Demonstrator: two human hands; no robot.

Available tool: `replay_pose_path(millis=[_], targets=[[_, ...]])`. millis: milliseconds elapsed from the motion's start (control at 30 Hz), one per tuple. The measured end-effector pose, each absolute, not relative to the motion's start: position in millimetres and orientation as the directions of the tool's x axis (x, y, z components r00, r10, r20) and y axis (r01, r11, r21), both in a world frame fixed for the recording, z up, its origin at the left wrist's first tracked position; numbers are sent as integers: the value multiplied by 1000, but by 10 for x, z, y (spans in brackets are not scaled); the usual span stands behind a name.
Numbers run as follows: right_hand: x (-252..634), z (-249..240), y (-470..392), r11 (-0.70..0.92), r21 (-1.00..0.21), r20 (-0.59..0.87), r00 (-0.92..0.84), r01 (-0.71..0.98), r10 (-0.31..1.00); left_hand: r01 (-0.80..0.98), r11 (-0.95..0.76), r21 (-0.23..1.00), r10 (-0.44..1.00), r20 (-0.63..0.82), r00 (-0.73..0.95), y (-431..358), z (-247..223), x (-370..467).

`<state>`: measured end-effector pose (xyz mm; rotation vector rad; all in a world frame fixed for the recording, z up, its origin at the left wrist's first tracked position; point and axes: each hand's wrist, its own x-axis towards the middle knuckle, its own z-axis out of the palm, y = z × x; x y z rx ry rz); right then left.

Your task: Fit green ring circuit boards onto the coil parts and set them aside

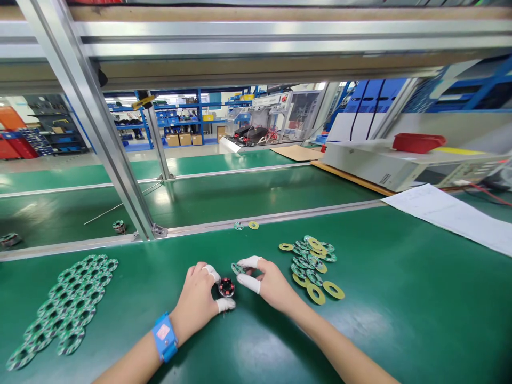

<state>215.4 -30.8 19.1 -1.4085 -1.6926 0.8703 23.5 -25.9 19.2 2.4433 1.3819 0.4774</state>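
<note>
My left hand (201, 293), with white finger cots and a blue strap at the wrist, grips a small motor stator (226, 287) with red and black windings between thumb and forefinger. My right hand (269, 282), also in white finger cots, pinches a green ring-shaped circuit board (237, 268) just above and to the right of the stator. The board is tilted and apart from the stator. Right of my right hand lies a loose pile of green ring boards (303, 262) and yellow rings (316, 294). Many green ring boards (72, 298) lie overlapping on the left.
Along the table's back rail (272, 215) lie one green ring and a yellow ring (253, 225). An aluminium post (104, 128) rises at the left. Another stator (119, 226) stands beyond the rail. White paper (452, 213) and a grey instrument (384, 165) are at the right.
</note>
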Motion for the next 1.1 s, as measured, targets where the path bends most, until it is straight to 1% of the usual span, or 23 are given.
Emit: replay_pose_path(millis=[67, 167, 267, 400, 533, 700, 933, 1033, 1100], targets=[[2109, 181, -317, 177, -877, 107, -178, 447, 978, 763, -514, 393, 855, 160, 493, -239, 136, 242], [2039, 170, -354, 251, -838, 127, -275, 485, 953, 760, -536, 368, 843, 190, 503, -230, 101, 242], [2006, 201, -386, 328, -736, 146, -334, 593, 931, 751, -555, 358, 832, 213, 513, -236, 87, 236], [2002, 316, -421, 387, -553, 129, -383, 738, 915, 748, -564, 349, 826, 227, 517, -241, 72, 236], [1997, 384, -440, 413, -441, 92, -417, 797, 904, 748, -558, 360, 830, 213, 516, -243, 72, 243], [1986, 368, -423, 453, -379, 106, -448, 807, 888, 745, -552, 375, 833, 197, 517, -247, 91, 245], [1965, 378, -391, 484, -248, 84, -479, 839, 874, 747, -546, 379, 836, 196, 513, -253, 80, 246], [1974, 355, -396, 479, -250, 83, -474, 842, 877, 746, -543, 385, 838, 193, 510, -253, 65, 248], [1983, 328, -403, 465, -302, 93, -459, 832, 883, 746, -542, 385, 839, 198, 507, -248, 62, 252]])
